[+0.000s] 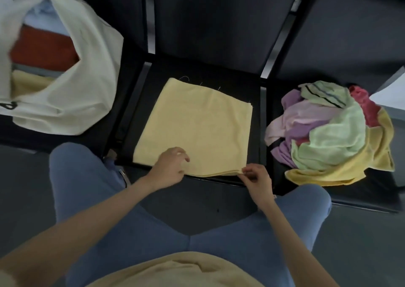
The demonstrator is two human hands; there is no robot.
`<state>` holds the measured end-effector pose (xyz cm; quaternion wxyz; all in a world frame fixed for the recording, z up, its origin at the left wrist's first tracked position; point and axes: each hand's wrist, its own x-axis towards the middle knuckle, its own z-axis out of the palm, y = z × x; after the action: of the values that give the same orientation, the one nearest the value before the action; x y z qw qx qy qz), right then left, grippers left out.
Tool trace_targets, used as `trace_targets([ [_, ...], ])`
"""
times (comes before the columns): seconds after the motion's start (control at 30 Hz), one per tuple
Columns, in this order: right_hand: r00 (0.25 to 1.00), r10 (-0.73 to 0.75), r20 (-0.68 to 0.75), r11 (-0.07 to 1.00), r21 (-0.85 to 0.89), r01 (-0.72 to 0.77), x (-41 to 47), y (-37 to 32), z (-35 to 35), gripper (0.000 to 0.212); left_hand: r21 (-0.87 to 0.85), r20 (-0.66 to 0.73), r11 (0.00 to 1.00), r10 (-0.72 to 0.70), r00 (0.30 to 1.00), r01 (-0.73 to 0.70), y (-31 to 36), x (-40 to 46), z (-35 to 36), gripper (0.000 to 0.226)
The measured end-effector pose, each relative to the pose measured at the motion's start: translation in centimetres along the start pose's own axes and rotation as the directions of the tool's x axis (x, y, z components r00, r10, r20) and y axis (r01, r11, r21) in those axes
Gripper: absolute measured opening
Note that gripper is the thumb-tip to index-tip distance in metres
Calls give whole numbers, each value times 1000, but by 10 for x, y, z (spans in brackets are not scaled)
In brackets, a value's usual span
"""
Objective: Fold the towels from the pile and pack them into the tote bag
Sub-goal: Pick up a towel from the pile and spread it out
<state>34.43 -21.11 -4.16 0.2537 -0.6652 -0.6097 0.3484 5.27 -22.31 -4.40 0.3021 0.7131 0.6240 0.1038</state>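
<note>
Yellow towel (195, 128) lies folded flat on the dark middle seat (230, 76), its layered near edge along the seat's front rim.

Right hand (259, 182): thumb and fingers curled, pinching the towel's near right corner; the stacked layers show just beyond the fingertips (243, 172). The corner is held, not lifted clear of the seat edge.

Left hand (168, 170): rests on the towel's near edge, to the left of the right hand's pinch. Fingers loosely bent, tips on the cloth surface. Whether they grip a layer cannot be told; thumb is under the palm line and unclear.

Pile (331, 133): on the seat to the right of the right hand, well apart from its fingers. Loose towels in purple, pale green, yellow and red, tumbled together; one striped green piece on top at the far side.

Bag (87, 84): white tote on the seat beyond and left of the left hand, well apart from it. Mouth open toward the camera. Inside, folded towels stacked: pale blue farthest, then red-orange, grey, and yellow nearest. The bag's left part is blurred.

The person sits facing the seats, knees in blue trousers (92, 188) either side of the forearms.
</note>
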Motion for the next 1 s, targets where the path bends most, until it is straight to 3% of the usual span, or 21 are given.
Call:
trace_targets([
  [0.13, 999, -39, 38, 999, -11, 40, 11, -2, -8, 15, -177, 53, 952, 261, 964, -248, 64, 27, 37, 44],
  [0.27, 980, -43, 196, 999, 6, 43, 23, -9, -22, 24, -229, 1, 943, 249, 968, -242, 94, 47, 61, 33],
  [0.37, 956, -3, 294, 997, 69, -18, 44, -10, -28, 16, -273, -9, 937, 225, 974, -218, 96, 56, 66, 15],
  [0.43, 967, 48, 251, 993, 89, -72, 73, -8, -26, 6, -300, -26, 934, 196, 980, -194, 97, 58, 65, 10],
  [0.53, 985, 154, 78, 986, 55, -159, 143, 7, -16, 27, -341, -32, 923, 181, 983, -181, 99, 59, 63, 11],
  [0.63, 976, 211, -52, 977, 8, -211, 205, 7, -5, 31, -355, 1, 918, 189, 982, -176, 99, 61, 60, 11],
  [0.9, 947, 285, -149, 947, -110, -302, 269, -4, 16, 45, -416, 142, 909, 95, 985, -28, 94, 67, 52, 10],
  [1.0, 958, 261, -117, 944, -177, -279, 268, -8, 11, 18, -455, 204, 889, 49, 978, 50, 97, 71, 46, 10],
])
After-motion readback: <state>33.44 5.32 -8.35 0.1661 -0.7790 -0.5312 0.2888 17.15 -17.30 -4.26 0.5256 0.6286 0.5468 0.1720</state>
